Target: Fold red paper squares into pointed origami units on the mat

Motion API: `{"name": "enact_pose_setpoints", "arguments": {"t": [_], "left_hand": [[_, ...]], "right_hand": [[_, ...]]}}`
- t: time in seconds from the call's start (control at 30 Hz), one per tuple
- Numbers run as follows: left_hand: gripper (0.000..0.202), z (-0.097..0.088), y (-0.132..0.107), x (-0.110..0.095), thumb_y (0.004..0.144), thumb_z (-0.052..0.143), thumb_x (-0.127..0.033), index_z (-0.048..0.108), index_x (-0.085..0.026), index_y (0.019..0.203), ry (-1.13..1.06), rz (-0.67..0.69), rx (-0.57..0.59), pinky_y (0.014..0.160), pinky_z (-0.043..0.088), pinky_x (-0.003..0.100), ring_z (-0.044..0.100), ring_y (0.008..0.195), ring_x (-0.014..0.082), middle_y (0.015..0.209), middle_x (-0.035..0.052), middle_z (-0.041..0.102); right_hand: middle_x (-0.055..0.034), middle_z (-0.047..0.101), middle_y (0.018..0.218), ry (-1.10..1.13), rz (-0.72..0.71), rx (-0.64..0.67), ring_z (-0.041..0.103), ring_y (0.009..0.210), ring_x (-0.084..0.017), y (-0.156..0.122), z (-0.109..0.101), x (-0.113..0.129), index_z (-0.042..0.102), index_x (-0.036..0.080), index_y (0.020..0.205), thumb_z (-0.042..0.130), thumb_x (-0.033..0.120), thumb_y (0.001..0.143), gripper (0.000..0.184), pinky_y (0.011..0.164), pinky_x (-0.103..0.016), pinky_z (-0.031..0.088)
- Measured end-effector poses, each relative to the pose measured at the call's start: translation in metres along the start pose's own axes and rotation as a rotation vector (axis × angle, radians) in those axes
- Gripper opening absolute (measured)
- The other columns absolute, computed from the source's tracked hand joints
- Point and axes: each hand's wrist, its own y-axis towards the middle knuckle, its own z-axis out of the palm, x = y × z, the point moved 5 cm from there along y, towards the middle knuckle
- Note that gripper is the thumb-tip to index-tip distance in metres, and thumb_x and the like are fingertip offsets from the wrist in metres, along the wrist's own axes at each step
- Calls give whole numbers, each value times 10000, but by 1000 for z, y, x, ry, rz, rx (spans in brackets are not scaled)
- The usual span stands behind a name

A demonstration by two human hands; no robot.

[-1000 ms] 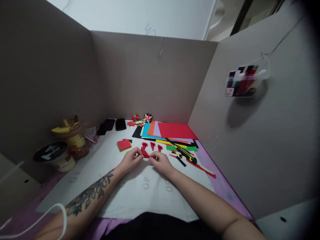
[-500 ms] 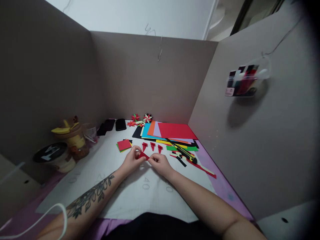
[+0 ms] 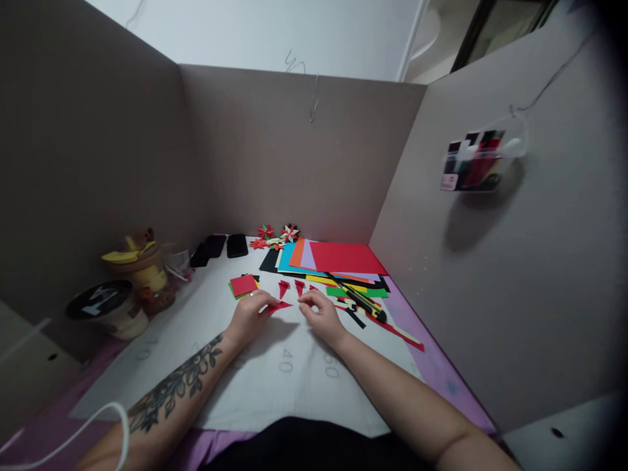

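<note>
A pointed piece of folded red paper (image 3: 280, 306) is pinched between the thumb and fingers of my left hand (image 3: 252, 314), its sharp tip turned to the right. My right hand (image 3: 321, 317) hovers just right of that tip, a small gap from it, fingers curled together with nothing visible in them. Beyond my hands lie several folded red paper pieces (image 3: 284, 288); the right hand partly covers one. Left of them rests a stack of small paper squares (image 3: 244, 285), red on top.
Coloured sheets (image 3: 343, 256) are piled at the back right, with a yellow-black cutter (image 3: 366, 302) and paper strips (image 3: 402, 333) in front. Finished paper stars (image 3: 290, 232) and a black phone (image 3: 237, 245) sit at the back. Tubs (image 3: 105, 307) stand on the left.
My right hand has let go of the red paper and moved slightly right. My left hand has shifted a little left, and the paper now shows as a narrow point.
</note>
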Motion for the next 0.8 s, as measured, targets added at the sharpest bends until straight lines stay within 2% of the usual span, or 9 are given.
{"name": "enact_pose_setpoints", "arguments": {"t": [0.1, 0.2, 0.43, 0.57, 0.7, 0.8], "left_hand": [[175, 2, -3, -12, 844, 471, -227, 637, -200, 795, 62, 150, 55, 796, 464, 339, 595, 845, 183, 848, 70, 687], [210, 3, -4, -22, 860, 448, -230, 640, -205, 779, 107, 237, 122, 802, 458, 346, 593, 858, 186, 859, 68, 696], [221, 5, -5, -23, 865, 444, -262, 647, -196, 809, 113, 216, 157, 794, 462, 355, 593, 851, 191, 853, 85, 694], [171, 6, -4, -15, 841, 479, -254, 633, -190, 802, 59, 113, 89, 749, 465, 318, 598, 782, 173, 798, 71, 679], [90, 10, -4, -3, 781, 551, -262, 579, -190, 827, -72, -114, 46, 671, 461, 263, 601, 714, 149, 776, 25, 656], [182, 15, -3, 4, 741, 584, -251, 521, -191, 901, -221, -278, 52, 605, 441, 231, 602, 656, 138, 707, -12, 642]], "right_hand": [[-50, 583, 927, 14, -47, 107, 536, 861, -172, -4, 9, 5, 587, 195, 922, 544, 178, 745, 183, 754, -298, 446], [-55, 560, 1013, 28, -54, 179, 523, 950, -180, -7, 15, 7, 574, 206, 964, 553, 156, 743, 228, 797, -308, 438], [-64, 536, 1050, 44, -16, 208, 516, 1000, -189, -9, 16, 7, 573, 196, 800, 543, 163, 767, 55, 835, -330, 426], [-65, 543, 1025, 33, -1, 202, 525, 977, -184, -8, 16, 9, 564, 192, 746, 525, 198, 800, 67, 798, -318, 440], [-60, 548, 999, 2, -5, 195, 532, 958, -170, -8, 16, 8, 573, 190, 748, 523, 213, 810, 83, 782, -295, 443], [-59, 554, 986, -5, -28, 191, 536, 950, -167, -8, 17, 7, 582, 187, 753, 528, 201, 802, 74, 774, -288, 442]]}}
